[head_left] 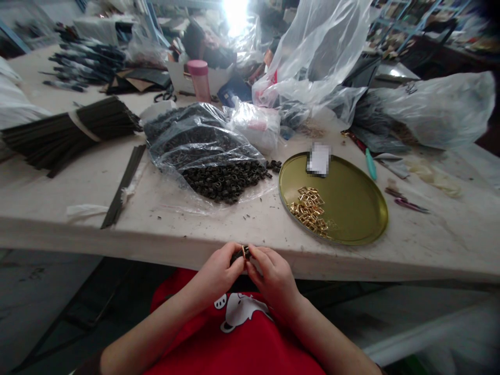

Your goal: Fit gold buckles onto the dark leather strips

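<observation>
Gold Buckle and Dark Strip Meet Between Two Hands at the Table's Edge

The person's left hand [222,267] is closed, thumb and fingers pinching a short dark strip [236,256]. The right hand [275,275] is drawn in likewise, its fingertips pressed together at a small gold buckle [244,252]. That buckle stands around the dark piece, right where the fingertips of the two hands meet; the fingers hide much of both parts.

The hands sit at the front edge of the tabletop [211,232], over the lap; whether they rest on that edge cannot be told. Beyond them, a pale strip of surface with a few dark scraps offers room before the clear plastic bag [191,140], whose mouth spills black loops [224,182] toward the person. Ahead and to the right, a round metal tray [351,208] comes close to the front edge, and a pile of gold buckles [309,209] lies in its near left part. The tray's rim limits movement on that side, though a gap separates it from the right hand. Leftward there is more room, as far as some loose dark strips [124,187] and, farther back, a banded bundle [64,130].
</observation>
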Action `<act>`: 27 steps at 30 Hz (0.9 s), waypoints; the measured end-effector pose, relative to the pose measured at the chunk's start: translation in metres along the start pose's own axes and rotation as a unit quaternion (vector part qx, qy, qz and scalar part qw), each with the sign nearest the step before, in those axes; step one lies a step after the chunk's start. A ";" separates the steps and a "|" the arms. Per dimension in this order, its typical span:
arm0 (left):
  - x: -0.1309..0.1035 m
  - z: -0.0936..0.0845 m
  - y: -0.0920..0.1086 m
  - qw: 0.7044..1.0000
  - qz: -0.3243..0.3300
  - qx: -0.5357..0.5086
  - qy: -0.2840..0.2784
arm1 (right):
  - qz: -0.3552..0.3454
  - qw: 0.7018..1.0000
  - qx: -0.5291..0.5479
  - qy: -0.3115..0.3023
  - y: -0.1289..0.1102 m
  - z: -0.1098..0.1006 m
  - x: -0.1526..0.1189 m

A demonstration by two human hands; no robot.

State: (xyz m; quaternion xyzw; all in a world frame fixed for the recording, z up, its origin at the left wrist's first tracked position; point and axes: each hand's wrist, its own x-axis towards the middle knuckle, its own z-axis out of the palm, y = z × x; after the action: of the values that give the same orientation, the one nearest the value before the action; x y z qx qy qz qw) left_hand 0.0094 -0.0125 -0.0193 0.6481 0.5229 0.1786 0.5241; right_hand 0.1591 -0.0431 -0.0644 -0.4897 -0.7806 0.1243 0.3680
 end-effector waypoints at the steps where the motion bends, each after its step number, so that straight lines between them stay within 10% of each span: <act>1: 0.000 0.000 0.000 1.000 -0.001 0.003 0.002 | -0.004 1.000 -0.010 0.005 0.000 0.000 0.000; 9: -0.003 0.005 -0.002 1.000 -0.002 -0.024 -0.004 | -0.042 0.998 -0.010 0.051 0.000 0.000 0.002; 15: -0.002 0.002 -0.002 1.000 0.000 -0.004 0.005 | 0.052 0.990 0.128 0.033 -0.003 -0.004 0.003; 23: -0.003 0.004 0.002 0.995 0.009 0.095 0.006 | 0.373 0.783 0.497 -0.010 0.002 -0.004 0.010; 27: -0.004 0.004 0.004 0.992 0.016 0.124 -0.014 | 0.389 0.758 0.522 -0.043 0.002 -0.009 0.014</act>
State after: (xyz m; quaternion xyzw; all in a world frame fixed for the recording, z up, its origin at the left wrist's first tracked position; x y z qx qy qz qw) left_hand 0.0126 -0.0177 -0.0162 0.7190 0.5229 0.1115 0.4441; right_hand 0.1630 -0.0316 -0.0533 -0.4773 -0.3517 0.6660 0.4527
